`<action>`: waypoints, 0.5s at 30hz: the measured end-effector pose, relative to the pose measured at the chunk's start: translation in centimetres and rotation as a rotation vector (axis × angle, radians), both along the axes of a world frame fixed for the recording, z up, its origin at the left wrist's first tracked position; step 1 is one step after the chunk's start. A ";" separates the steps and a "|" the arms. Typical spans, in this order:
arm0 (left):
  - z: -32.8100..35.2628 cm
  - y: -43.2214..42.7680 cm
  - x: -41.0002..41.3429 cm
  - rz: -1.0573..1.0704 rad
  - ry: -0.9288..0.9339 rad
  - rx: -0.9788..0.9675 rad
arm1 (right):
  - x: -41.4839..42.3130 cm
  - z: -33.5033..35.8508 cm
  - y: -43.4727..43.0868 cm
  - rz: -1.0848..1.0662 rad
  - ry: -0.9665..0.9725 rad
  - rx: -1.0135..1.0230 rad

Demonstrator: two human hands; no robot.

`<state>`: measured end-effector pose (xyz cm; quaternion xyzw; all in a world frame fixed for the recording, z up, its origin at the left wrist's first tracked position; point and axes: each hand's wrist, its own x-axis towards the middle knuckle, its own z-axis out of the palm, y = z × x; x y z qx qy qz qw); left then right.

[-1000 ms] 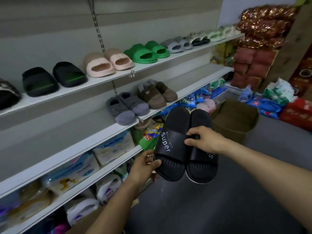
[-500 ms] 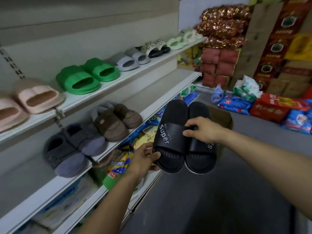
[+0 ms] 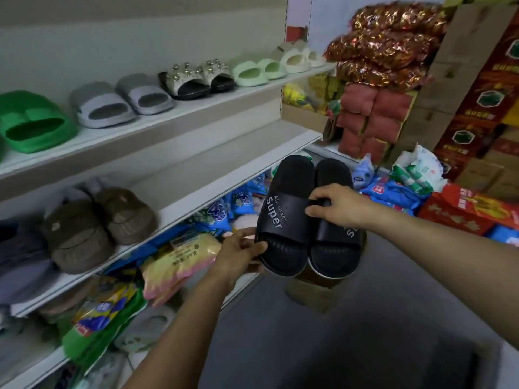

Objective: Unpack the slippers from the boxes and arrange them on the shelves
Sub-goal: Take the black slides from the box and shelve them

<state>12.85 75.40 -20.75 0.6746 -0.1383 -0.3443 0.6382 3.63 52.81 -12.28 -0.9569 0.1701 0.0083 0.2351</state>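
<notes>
I hold a pair of black slide slippers [image 3: 292,209] with white "Super" lettering side by side in the air, in front of the middle shelf [image 3: 224,175]. My left hand [image 3: 238,254] grips the heel edge of the left slipper. My right hand [image 3: 334,204] pinches the straps where the two slippers meet. On the middle shelf stand brown fuzzy slippers [image 3: 95,223] and grey ones [image 3: 19,256]; its right part is bare. The upper shelf [image 3: 179,113] carries green [image 3: 31,122], grey [image 3: 118,99], jewelled black [image 3: 196,77] and pale slippers [image 3: 278,63].
Packaged goods [image 3: 174,259] fill the bottom shelf. A cardboard box [image 3: 311,293] sits on the grey floor just beyond the slippers. Red and blue packs [image 3: 393,192], stacked cartons [image 3: 477,108] and foil bags [image 3: 387,43] crowd the far right.
My view has moved right along the shelves, so the black and pink slippers have left the frame. Both hands keep the same hold on the black pair, carried along toward the bare shelf part.
</notes>
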 end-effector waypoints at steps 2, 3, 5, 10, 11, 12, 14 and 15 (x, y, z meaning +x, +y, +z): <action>-0.1 -3.6 0.0 0.015 -0.039 0.015 | 0.7 -0.1 -3.6 0.020 0.015 -0.003; -0.3 -5.3 0.2 0.026 -0.054 0.019 | 1.2 -0.2 -5.2 0.029 0.019 0.000; -0.9 -8.5 0.9 0.050 -0.057 0.011 | 2.3 -0.5 -8.4 0.049 0.025 -0.018; -3.2 -16.1 4.4 0.117 -0.001 -0.003 | 7.4 -2.1 -16.7 0.124 0.064 -0.016; -3.6 -17.2 5.2 0.126 0.009 0.005 | 8.4 -2.4 -17.9 0.141 0.065 -0.009; -3.8 -17.9 5.9 0.132 0.019 0.019 | 9.2 -2.8 -18.8 0.150 0.072 -0.006; -4.5 -20.7 8.5 0.161 0.041 0.016 | 12.3 -3.7 -21.8 0.186 0.070 0.009; -4.8 -22.2 9.9 0.173 0.045 0.014 | 14.0 -4.0 -23.4 0.198 0.074 0.016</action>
